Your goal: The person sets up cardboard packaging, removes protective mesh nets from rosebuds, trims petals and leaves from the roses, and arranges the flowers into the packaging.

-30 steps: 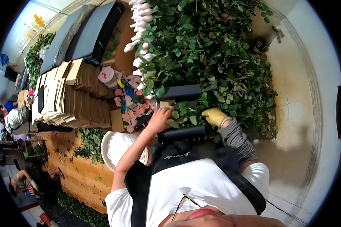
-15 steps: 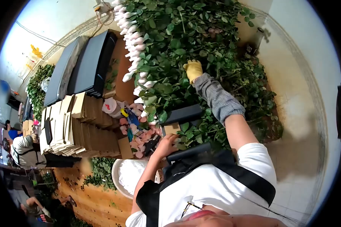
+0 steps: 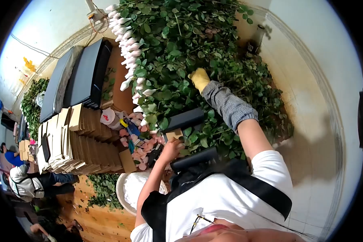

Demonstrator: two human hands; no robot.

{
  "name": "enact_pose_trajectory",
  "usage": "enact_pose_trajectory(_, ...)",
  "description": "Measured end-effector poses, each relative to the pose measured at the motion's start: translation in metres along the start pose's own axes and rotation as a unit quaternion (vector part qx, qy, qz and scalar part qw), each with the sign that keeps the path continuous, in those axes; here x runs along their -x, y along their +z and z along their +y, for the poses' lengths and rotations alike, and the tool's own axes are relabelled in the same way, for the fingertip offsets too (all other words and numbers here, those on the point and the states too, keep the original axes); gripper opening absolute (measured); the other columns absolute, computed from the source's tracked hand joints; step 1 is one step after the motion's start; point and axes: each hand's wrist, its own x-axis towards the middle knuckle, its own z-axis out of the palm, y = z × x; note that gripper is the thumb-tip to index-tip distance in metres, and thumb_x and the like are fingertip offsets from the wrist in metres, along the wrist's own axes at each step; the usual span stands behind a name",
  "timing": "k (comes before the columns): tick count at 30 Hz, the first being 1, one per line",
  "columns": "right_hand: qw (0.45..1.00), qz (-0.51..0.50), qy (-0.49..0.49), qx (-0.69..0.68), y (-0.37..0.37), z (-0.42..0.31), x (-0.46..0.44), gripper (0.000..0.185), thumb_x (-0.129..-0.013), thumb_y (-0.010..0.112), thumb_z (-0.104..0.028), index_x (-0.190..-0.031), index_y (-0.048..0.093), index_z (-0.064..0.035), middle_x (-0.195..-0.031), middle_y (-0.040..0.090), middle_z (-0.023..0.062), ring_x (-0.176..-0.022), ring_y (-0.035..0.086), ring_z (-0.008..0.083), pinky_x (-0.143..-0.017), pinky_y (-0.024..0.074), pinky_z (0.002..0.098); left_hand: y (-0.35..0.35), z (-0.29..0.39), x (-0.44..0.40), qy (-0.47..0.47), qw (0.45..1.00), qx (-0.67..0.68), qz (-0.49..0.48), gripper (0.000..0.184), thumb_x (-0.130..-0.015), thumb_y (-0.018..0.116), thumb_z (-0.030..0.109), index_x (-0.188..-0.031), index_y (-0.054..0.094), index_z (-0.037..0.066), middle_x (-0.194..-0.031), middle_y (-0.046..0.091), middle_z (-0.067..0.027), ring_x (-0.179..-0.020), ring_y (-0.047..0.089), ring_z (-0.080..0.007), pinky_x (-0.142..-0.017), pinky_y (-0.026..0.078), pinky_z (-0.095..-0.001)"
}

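Observation:
My bare left hand (image 3: 172, 150) is at the lower edge of a brown cardboard piece (image 3: 174, 135), its fingers curled over that edge and partly hidden. The cardboard lies between two black padded bars, the upper bar (image 3: 184, 119) and the lower bar (image 3: 194, 158), with leafy stems beside it. My right hand (image 3: 200, 80), in a yellow glove with a grey checked sleeve, is closed in the pile of leafy rose stems (image 3: 181, 52); leaves hide what its fingers hold. White-wrapped rose heads (image 3: 130, 52) line the pile's left side.
Stacked cardboard sheets (image 3: 88, 149) stand at left, with dark grey boards (image 3: 86, 76) behind. Pink petals (image 3: 139, 155) and small tools lie near my left hand. Below is a white-lined bin (image 3: 129, 193). Other people, one in a light top (image 3: 26, 183), are at far left.
My gloved right hand has gone from spread fingers to a closed fist among the stems. My left hand stays at the cardboard. The whole view has shifted slightly.

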Motion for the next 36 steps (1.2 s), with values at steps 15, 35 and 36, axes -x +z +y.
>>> enact_pose_trajectory(15, 0.862, -0.234, -0.276, 0.354, -0.146, 0.002, 0.168, 0.030, -0.077, 0.070, 0.000, -0.104, 0.075, -0.0148, -0.093, 0.069, 0.0090, -0.094, 0.064, 0.0294, -0.086, 0.0529, 0.0437, 0.001, 0.012, 0.010, -0.095, 0.994, 0.010, 0.060, 0.030, -0.086, 0.073, 0.012, -0.111, 0.064, -0.002, -0.104, 0.068, -0.0199, -0.095, 0.066, -0.0387, -0.082, 0.053, -0.0411)
enact_pose_trajectory(35, 0.902, -0.072, -0.358, 0.229, -0.092, -0.053, 0.084, 0.039, -0.095, 0.063, -0.022, -0.133, 0.058, -0.0096, -0.091, 0.066, 0.0104, -0.087, 0.061, 0.0249, -0.086, 0.0509, 0.0417, -0.008, 0.018, 0.004, 0.056, 0.987, -0.116, 0.095, 0.034, -0.080, 0.078, 0.018, -0.110, 0.069, 0.005, -0.106, 0.057, -0.0216, -0.101, 0.058, -0.0421, -0.087, 0.050, -0.0480)
enact_pose_trajectory(36, 0.922, -0.077, -0.360, 0.124, -0.068, -0.077, 0.058, 0.040, -0.095, 0.063, -0.019, -0.134, 0.057, -0.0111, -0.090, 0.065, 0.0087, -0.085, 0.060, 0.0245, -0.087, 0.0507, 0.0421, -0.009, 0.019, 0.004, 0.058, 0.985, -0.128, 0.097, 0.033, -0.079, 0.079, 0.018, -0.108, 0.069, 0.005, -0.103, 0.057, -0.0214, -0.100, 0.058, -0.0416, -0.086, 0.050, -0.0477)
